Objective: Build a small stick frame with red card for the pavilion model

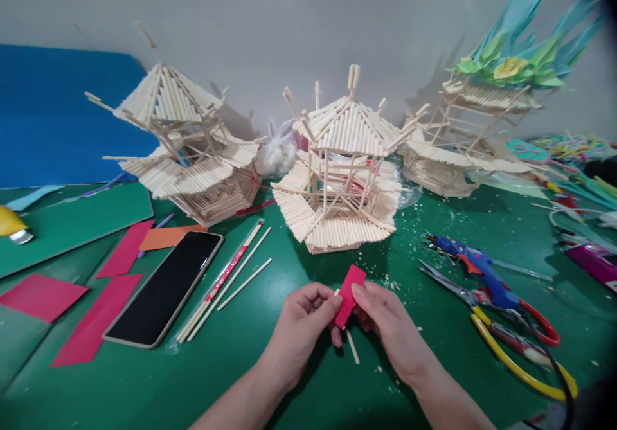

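A small red paper strip (351,296) is pinched between my two hands, just in front of the middle stick model. My left hand (301,330) is closed, its thumb at the strip's left edge. A thin wooden stick (353,348) runs behind the paper; its upper tip shows by my left thumb and its lower end sticks out below. My right hand (390,324) is closed too, with its thumb pressed on the paper's upper right part. The fingers behind the paper are partly hidden. The middle pavilion model (344,128) of wooden sticks stands upright beyond my hands.
Stick pavilions stand left (193,179) and right (443,157). Leftward lie a phone (164,288), red paper pieces (96,321), wrapped chopsticks (222,276) and a yellow cutter (12,224). Rightward are scissors (501,346) and a blue glue gun (486,272) with a cord.
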`<state>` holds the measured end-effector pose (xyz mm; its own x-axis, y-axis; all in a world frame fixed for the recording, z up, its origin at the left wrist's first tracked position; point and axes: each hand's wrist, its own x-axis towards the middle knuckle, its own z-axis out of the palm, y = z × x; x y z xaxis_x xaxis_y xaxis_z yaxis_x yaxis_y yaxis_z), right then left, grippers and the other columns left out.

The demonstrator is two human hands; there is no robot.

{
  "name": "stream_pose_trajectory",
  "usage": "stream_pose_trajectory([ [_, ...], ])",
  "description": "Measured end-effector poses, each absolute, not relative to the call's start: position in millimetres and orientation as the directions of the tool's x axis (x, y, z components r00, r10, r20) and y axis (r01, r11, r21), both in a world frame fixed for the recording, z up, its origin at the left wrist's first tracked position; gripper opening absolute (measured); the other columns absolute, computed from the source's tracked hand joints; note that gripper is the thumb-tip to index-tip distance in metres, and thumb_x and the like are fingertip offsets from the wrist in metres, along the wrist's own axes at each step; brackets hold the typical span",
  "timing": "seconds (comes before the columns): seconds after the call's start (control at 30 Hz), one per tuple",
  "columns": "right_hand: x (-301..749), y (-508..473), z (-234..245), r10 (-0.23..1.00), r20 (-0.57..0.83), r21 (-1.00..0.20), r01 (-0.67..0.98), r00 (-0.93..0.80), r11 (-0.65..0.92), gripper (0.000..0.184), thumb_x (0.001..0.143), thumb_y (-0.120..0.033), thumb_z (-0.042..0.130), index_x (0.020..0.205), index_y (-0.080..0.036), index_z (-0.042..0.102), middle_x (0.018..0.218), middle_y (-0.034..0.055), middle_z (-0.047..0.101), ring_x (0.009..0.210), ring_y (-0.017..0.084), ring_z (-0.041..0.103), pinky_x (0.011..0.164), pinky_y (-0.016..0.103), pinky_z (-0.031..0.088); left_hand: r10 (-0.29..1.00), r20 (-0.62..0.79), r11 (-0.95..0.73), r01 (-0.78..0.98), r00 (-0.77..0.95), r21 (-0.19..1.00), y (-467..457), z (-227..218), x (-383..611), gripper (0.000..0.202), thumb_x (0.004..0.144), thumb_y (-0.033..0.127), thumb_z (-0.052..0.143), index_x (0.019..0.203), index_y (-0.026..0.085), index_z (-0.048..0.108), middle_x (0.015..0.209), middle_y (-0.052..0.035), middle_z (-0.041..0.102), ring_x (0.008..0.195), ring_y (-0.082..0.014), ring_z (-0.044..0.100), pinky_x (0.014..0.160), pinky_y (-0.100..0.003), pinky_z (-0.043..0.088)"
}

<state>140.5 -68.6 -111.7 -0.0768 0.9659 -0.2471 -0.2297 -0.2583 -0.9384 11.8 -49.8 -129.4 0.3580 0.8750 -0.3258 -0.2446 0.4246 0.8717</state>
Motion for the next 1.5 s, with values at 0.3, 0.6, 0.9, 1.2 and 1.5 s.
stream_pose_trajectory([
  [0.3, 132.1, -82.4, -121.9, 0.962, -0.254, -0.965, -0.042, -0.097, -0.259, 0.018, 0.075, -0.033, 0.059, 0.072, -0.017, 0.051, 0.063, -0.0035, 0.044, 0.055, 0.009, 0.038, 0.050, 0.021, 0.032, 0.874, -0.396, 0.486, -0.467, 0.283, 0.739, -47.8, -129.1, 9.8, 0.016, 0.069, 0.023, 0.065, 0.061, 0.013, 0.056, 0.051, 0.0032, 0.056, 0.048, -0.0062, 0.047, 0.053, -0.019, 0.037],
  [0.6, 128.9, -78.4, -131.4, 0.978, -0.191, -0.981, -0.013, -0.083, -0.193, 0.018, 0.078, -0.031, 0.055, 0.069, -0.015, 0.053, 0.065, 0.0001, 0.053, 0.056, 0.010, 0.043, 0.051, 0.021, 0.034, 0.864, -0.391, 0.502, -0.484, 0.317, 0.717, -49.7, -132.1, 10.9, 0.017, 0.072, 0.023, 0.062, 0.060, 0.013, 0.056, 0.048, 0.0035, 0.053, 0.045, -0.0048, 0.043, 0.050, -0.019, 0.033],
  [0.9, 132.8, -80.5, -132.3, 0.974, -0.199, -0.978, -0.035, -0.108, -0.203, 0.016, 0.078, -0.028, 0.056, 0.069, -0.015, 0.053, 0.065, -0.0004, 0.055, 0.056, 0.009, 0.043, 0.051, 0.020, 0.034, 0.845, -0.396, 0.528, -0.445, 0.359, 0.723, -50.1, -133.3, 9.2, 0.016, 0.068, 0.020, 0.066, 0.058, 0.012, 0.055, 0.051, 0.0027, 0.055, 0.046, -0.0046, 0.043, 0.050, -0.018, 0.033],
  [1.2, 132.2, -81.1, -131.4, 0.969, -0.217, -0.975, -0.019, -0.118, -0.220, 0.016, 0.078, -0.029, 0.054, 0.070, -0.015, 0.053, 0.067, 0.0010, 0.057, 0.056, 0.009, 0.043, 0.052, 0.021, 0.033, 0.836, -0.418, 0.547, -0.489, 0.355, 0.679, -49.4, -131.4, 11.1, 0.021, 0.069, 0.021, 0.065, 0.055, 0.013, 0.051, 0.047, 0.0040, 0.052, 0.044, -0.0043, 0.042, 0.048, -0.017, 0.033],
  [1.5, 131.8, -80.0, -128.8, 0.966, -0.240, -0.970, -0.018, -0.098, -0.242, 0.020, 0.077, -0.032, 0.055, 0.069, -0.014, 0.051, 0.062, -0.0018, 0.050, 0.053, 0.008, 0.038, 0.049, 0.019, 0.031, 0.831, -0.441, 0.557, -0.492, 0.340, 0.669, -48.4, -130.5, 11.4, 0.024, 0.073, 0.027, 0.061, 0.056, 0.012, 0.053, 0.048, 0.0037, 0.050, 0.045, -0.0044, 0.041, 0.046, -0.017, 0.034],
])
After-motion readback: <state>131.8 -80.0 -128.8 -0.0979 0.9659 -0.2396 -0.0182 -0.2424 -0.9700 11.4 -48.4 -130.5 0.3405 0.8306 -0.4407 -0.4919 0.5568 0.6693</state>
